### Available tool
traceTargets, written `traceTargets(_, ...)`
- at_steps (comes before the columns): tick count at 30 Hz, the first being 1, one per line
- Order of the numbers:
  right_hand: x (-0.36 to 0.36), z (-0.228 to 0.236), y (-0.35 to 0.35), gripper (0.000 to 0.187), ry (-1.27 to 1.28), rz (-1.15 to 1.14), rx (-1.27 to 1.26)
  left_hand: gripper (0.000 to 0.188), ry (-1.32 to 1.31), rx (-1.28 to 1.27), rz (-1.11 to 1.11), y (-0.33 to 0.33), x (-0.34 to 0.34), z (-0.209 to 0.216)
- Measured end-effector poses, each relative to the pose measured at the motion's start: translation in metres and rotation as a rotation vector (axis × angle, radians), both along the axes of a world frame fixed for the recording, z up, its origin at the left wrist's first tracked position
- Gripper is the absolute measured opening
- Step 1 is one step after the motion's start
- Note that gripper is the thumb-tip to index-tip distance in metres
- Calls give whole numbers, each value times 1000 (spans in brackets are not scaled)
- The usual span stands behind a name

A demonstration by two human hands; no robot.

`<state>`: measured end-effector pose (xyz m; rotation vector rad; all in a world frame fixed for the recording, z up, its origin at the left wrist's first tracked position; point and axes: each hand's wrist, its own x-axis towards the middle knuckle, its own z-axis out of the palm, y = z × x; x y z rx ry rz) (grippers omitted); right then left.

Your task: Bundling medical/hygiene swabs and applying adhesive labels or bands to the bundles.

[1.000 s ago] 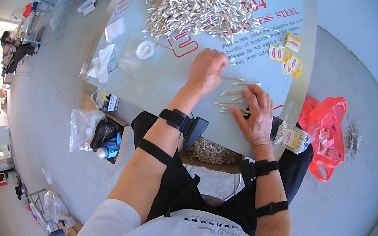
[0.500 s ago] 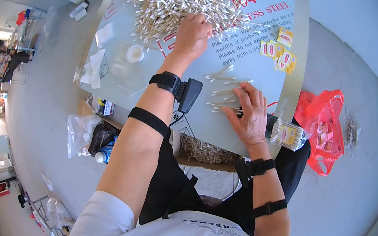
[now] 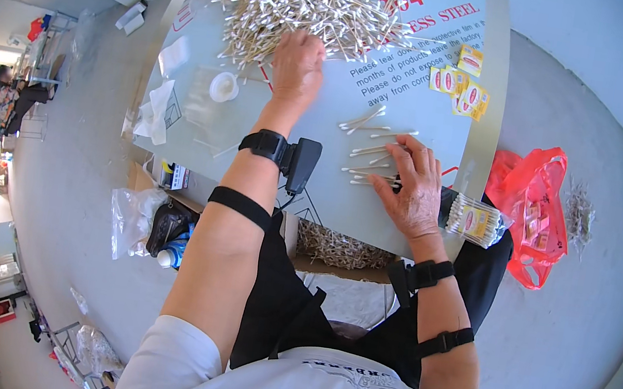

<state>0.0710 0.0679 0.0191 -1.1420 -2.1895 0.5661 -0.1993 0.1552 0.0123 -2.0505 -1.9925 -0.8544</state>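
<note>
A large heap of cotton swabs covers the far left part of the table. My left hand is at the heap's near edge, its fingers curled down and close together; whatever lies under the fingertips is hidden. At the right, my right hand rests on the table with thumb and forefinger spread apart. Several loose cotton swabs lie beside and partly under its fingers. Just right of that wrist is a clear packet of cotton swabs with a yellow label.
Yellow-and-white cards lie near the table's right edge. A small round white container and white scraps are at the left. A red plastic bag stands right of the table. Below the near edge, a box holds more swabs.
My left hand has drawn back toward me and slightly left, from within the heap to its near edge. The right hand has stayed in place.
</note>
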Motion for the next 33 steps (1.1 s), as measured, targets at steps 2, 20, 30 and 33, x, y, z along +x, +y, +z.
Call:
traceTargets(2, 1, -1, 0, 49, -3, -7, -4, 9, -26, 181, 58, -2, -2, 6)
traceTargets(20, 9, -13, 0, 38, 300, -158, -12, 10, -254, -138, -176, -83, 126, -2)
traceTargets(30, 1, -20, 1, 37, 707, -212, -301, 73, -22, -407, -189, -146, 147, 0)
traceTargets(33, -9, -22, -3, 43, 862, -147, -363, 72, 80, -428, -184, -132, 144, 3)
